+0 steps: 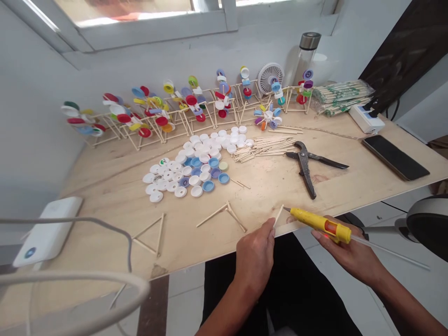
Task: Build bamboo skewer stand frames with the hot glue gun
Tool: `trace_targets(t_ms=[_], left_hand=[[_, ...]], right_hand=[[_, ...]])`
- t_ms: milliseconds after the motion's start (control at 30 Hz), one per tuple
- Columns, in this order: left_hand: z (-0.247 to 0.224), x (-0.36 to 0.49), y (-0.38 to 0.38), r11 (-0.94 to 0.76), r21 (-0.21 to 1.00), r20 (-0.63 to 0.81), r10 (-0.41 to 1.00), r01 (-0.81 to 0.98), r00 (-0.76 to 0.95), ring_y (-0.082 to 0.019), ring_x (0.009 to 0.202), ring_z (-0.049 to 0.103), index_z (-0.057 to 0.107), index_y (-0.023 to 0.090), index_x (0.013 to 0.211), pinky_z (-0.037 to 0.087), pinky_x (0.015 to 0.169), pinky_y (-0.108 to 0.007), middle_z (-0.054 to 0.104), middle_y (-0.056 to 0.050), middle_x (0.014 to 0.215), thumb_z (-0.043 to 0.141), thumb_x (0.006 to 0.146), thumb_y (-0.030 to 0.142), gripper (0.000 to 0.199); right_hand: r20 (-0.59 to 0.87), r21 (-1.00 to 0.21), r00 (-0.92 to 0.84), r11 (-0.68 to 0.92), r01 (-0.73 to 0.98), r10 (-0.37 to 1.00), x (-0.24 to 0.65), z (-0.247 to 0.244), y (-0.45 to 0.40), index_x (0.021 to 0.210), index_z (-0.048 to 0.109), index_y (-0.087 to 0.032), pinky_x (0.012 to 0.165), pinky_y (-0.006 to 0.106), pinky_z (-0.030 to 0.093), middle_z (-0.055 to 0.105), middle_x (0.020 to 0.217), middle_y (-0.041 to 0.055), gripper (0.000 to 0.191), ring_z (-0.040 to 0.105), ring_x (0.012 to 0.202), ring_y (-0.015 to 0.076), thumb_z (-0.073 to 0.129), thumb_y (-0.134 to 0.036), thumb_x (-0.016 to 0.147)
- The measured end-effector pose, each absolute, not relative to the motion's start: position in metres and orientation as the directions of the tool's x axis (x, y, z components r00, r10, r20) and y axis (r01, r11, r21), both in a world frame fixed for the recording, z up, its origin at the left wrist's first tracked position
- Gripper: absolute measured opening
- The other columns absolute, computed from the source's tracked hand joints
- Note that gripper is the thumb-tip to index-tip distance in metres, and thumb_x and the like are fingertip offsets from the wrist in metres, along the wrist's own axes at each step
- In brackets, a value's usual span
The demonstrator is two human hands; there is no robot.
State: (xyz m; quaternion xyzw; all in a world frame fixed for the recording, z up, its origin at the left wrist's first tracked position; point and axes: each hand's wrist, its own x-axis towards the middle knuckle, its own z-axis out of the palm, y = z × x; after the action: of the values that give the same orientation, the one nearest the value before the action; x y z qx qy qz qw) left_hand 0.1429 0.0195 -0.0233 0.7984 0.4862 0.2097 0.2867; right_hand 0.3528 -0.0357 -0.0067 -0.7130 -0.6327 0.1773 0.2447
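Near the table's front edge, my left hand [255, 259] pinches a short wooden stick [279, 215] that points up and away from me. My right hand [353, 252] is wrapped round a yellow hot glue gun [317, 222], with a clear glue stick [392, 252] trailing from its back. The nozzle is right at the stick's far tip; whether they touch I cannot tell. Left of my hands lie a triangle of sticks [160, 235] and an open frame of joined sticks [210, 215].
White and blue bottle caps [196, 163], loose sticks [262, 147] and pliers-like cutters [305, 168] cover the middle. Behind stand several stick frames with coloured-cap wheels [220, 100]. At the right are a phone [395, 157] and a power strip [366, 117]; a white power bank [49, 231] sits left.
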Motion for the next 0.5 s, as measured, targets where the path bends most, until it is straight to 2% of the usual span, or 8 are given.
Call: trace_targets(t_ms=[133,500], left_hand=[[-0.0215,0.141,0.0185,-0.343,0.705,0.055,0.899,0.621,0.435,-0.012,0.053,0.063,0.062,0.015,0.11,0.046,0.051,-0.021,0.069,-0.003,0.065,0.037,0.091,0.018,0.031],[-0.0197,0.1389,0.0169,-0.351,0.733,0.101,0.903,0.582,0.418,-0.012,0.057,0.064,0.063,0.012,0.11,0.05,0.057,-0.021,0.066,-0.002,0.061,0.038,0.092,0.019,0.032]], right_hand=[[-0.032,-0.591,0.097,-0.097,0.801,0.995,0.3503,-0.0055,-0.0353,0.065,0.052,-0.021,0.049,0.024,0.043,0.054,0.059,-0.0017,0.033,0.053,0.051,0.0127,0.049,-0.046,0.087],[-0.097,-0.619,0.077,-0.121,0.776,0.992,0.3487,-0.0013,-0.035,0.068,0.05,-0.022,0.052,0.025,0.043,0.053,0.063,-0.0015,0.03,0.051,0.054,0.0126,0.049,-0.045,0.087]])
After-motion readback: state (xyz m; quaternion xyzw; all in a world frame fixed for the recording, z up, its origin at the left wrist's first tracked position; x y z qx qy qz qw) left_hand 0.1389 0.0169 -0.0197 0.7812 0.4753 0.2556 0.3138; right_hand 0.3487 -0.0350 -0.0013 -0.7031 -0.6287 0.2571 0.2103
